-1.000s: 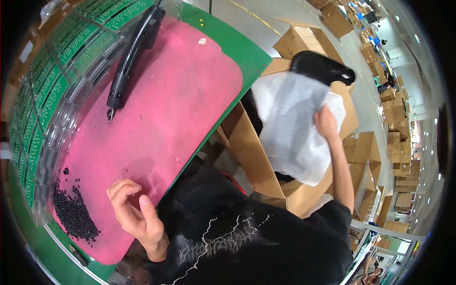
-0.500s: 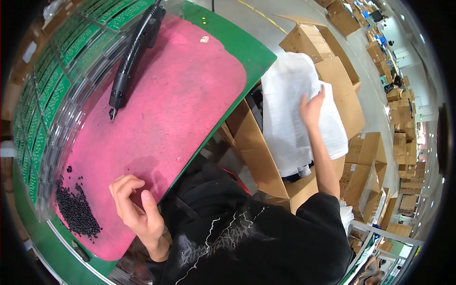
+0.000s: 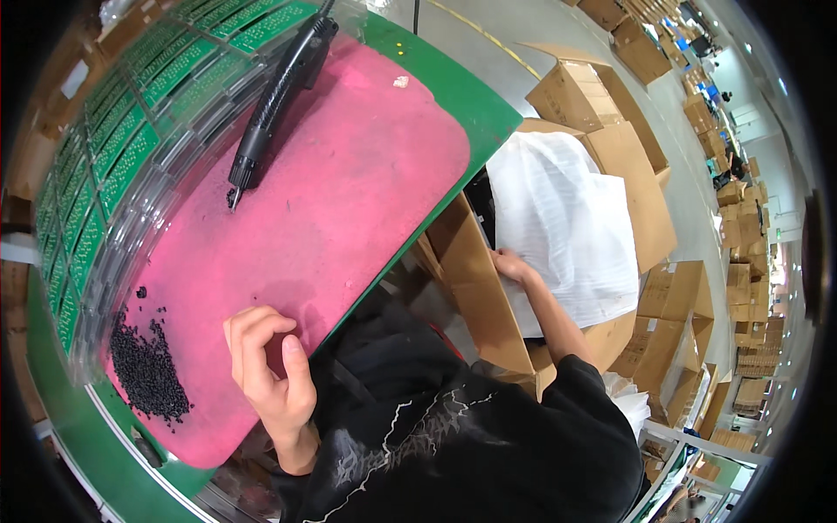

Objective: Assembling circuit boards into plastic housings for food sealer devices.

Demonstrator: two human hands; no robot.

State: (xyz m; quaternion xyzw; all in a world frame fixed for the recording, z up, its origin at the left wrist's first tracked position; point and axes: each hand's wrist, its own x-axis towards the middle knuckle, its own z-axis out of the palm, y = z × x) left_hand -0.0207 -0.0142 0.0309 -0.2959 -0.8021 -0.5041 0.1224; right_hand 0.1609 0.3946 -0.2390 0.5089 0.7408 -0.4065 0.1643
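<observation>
left hand: curled loose on pink mat, fingers bent, holding nothing seen
black bits: small heap just beside left hand, within easy reach
right hand: closed on white foam sheet, sheet over open cardboard box beside table
black tool: lying further up the mat
green boards: rows in clear trays, far mat edge

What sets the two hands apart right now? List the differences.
The left hand rests curled on the pink mat, beside the black pellets; the right hand reaches down off the table into a cardboard box. The left holds nothing visible; the right touches the white foam sheet. Both are bare.
</observation>
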